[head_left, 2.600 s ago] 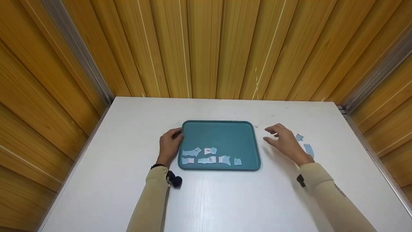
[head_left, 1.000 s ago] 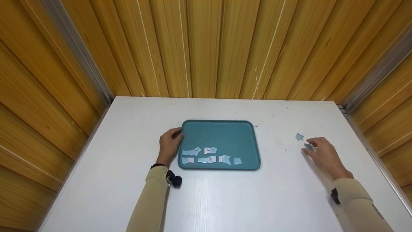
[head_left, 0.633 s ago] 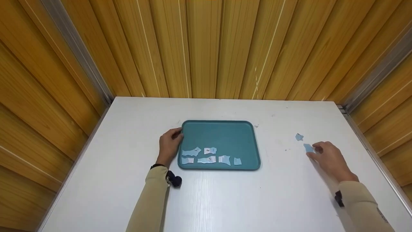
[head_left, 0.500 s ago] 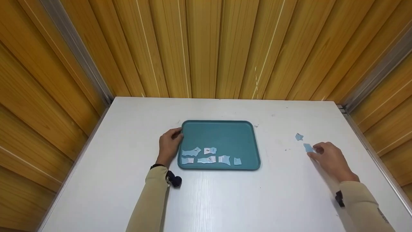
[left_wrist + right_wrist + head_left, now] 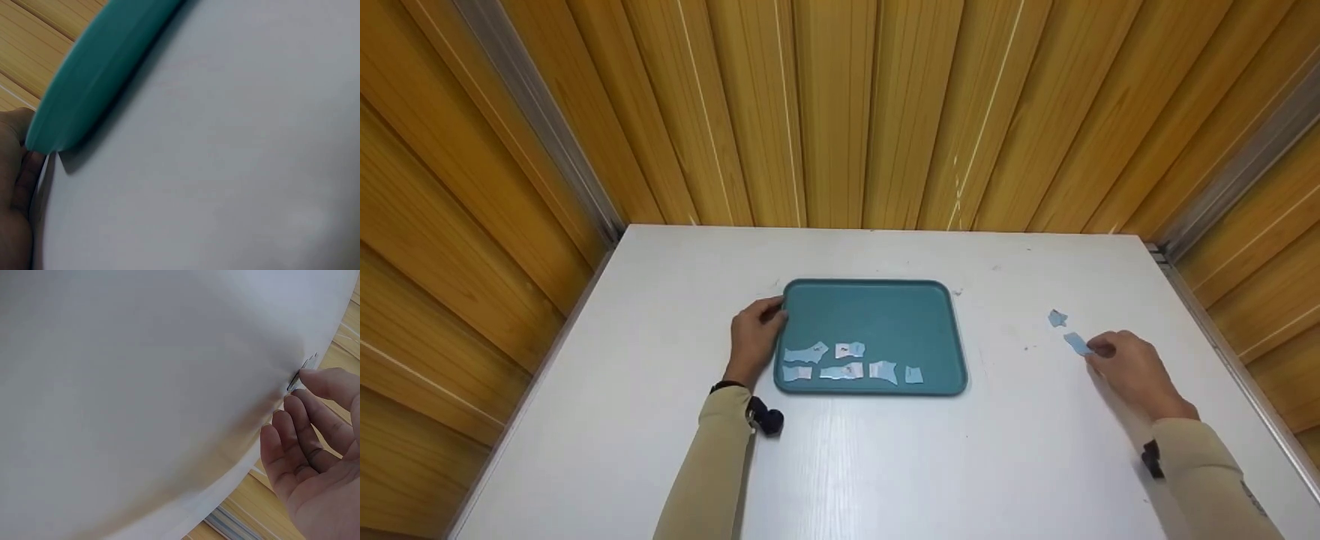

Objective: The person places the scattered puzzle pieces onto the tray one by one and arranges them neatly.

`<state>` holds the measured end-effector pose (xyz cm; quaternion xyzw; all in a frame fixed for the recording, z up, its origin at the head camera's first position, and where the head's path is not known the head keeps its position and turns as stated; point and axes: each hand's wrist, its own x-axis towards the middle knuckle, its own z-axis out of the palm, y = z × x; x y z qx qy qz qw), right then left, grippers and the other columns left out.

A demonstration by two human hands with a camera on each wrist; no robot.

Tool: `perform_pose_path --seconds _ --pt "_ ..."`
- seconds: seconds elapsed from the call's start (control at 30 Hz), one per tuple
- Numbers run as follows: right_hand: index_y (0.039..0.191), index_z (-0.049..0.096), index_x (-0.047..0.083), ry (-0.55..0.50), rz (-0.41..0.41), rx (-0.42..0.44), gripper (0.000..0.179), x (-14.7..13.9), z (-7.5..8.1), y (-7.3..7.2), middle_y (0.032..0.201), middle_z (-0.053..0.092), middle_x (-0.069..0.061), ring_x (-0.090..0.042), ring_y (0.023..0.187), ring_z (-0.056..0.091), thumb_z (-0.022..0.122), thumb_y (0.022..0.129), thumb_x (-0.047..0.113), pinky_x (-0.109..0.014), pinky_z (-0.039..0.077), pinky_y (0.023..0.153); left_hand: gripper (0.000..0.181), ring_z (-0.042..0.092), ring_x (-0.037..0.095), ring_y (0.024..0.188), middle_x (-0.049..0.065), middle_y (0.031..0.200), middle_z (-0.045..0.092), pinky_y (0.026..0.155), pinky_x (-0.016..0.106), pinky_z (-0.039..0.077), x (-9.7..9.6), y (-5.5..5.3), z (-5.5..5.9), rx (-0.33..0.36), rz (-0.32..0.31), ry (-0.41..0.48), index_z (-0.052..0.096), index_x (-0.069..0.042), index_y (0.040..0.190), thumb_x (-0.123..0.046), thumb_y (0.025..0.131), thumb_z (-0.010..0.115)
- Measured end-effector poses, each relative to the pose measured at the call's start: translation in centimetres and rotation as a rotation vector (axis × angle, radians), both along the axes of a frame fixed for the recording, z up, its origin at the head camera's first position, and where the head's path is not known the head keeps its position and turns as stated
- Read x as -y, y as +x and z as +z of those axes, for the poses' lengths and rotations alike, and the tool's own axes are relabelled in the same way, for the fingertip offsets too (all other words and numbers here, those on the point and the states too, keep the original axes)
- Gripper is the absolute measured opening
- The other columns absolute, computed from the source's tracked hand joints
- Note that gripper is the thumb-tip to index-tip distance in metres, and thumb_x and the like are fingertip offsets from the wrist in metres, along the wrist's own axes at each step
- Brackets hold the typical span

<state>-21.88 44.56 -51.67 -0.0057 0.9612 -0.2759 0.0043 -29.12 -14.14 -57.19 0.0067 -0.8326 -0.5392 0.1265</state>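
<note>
In the head view, a teal tray lies on the white table. Several light-blue and whitish torn paper pieces sit on its near half, among them a wide piece and a small square one. My left hand holds the tray's left rim between thumb and fingers; the left wrist view shows the hand against the tray's edge. To the right, my right hand pinches a light-blue paper piece between thumb and index finger. A star-like blue paper piece lies just beyond it.
The white table runs back to a wood-patterned panel wall. Similar panels stand at the left and right sides. Small dark marks dot the tabletop near the tray.
My right hand has moved from beside the tray to the paper piece on the right, which has now turned slightly in its pinch. The left hand and tray have stayed put.
</note>
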Motion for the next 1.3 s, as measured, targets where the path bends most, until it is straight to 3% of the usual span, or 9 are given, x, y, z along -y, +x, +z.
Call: perform_pose_path --seconds 0.27,0.53,0.93,1.2,1.3 --pt "0.124 0.063 -0.015 -0.003 -0.022 0.031 0.044 0.1 0.2 -0.4 0.116 0.060 -0.032 -0.043 0.102 0.060 0.070 0.103 0.023 -0.056 0.054 0.087 0.031 0.067 0.028 0.121 0.015 0.128 0.073 0.104 0.042 0.053 0.1 -0.1 -0.2 -0.006 0.000 -0.003 0.073 -0.001 0.132 -0.006 0.101 0.072" --pt "0.117 0.065 -0.015 0.011 -0.031 0.009 0.035 0.4 0.0 -1.0 0.111 0.063 -0.031 -0.040 0.096 0.063 0.070 0.102 0.016 -0.047 0.055 0.080 0.032 0.066 0.028 0.123 0.014 0.130 0.072 0.106 0.043 0.052 0.0 -0.2 -0.1 0.018 0.001 0.006 0.072 -0.002 0.133 -0.007 0.101 0.071" --pt "0.121 0.062 -0.016 -0.042 -0.060 0.012 0.038 0.9 0.4 -1.2 0.112 0.065 -0.032 -0.036 0.093 0.063 0.068 0.101 0.015 -0.031 0.053 0.070 0.032 0.066 0.028 0.123 0.014 0.130 0.072 0.106 0.042 0.052 0.1 -0.3 -0.1 0.004 0.000 -0.004 0.073 -0.002 0.133 -0.006 0.101 0.072" --pt "0.126 0.062 -0.015 -0.050 -0.029 -0.006 0.039 2.2 0.6 -1.3 0.119 0.063 -0.032 -0.042 0.105 0.063 0.069 0.102 0.016 -0.032 0.052 0.077 0.032 0.067 0.027 0.120 0.014 0.129 0.073 0.104 0.042 0.053 0.1 -0.2 -0.2 0.007 -0.005 -0.001 0.073 -0.003 0.133 -0.007 0.102 0.071" --pt "0.125 0.063 -0.014 -0.040 -0.011 -0.041 0.037 2.9 0.7 -1.5 0.120 0.063 -0.031 -0.046 0.109 0.062 0.070 0.102 0.015 -0.039 0.053 0.082 0.032 0.068 0.026 0.118 0.014 0.128 0.073 0.101 0.041 0.054 0.1 -0.1 -0.2 0.012 -0.004 0.014 0.072 -0.003 0.134 -0.009 0.102 0.071"
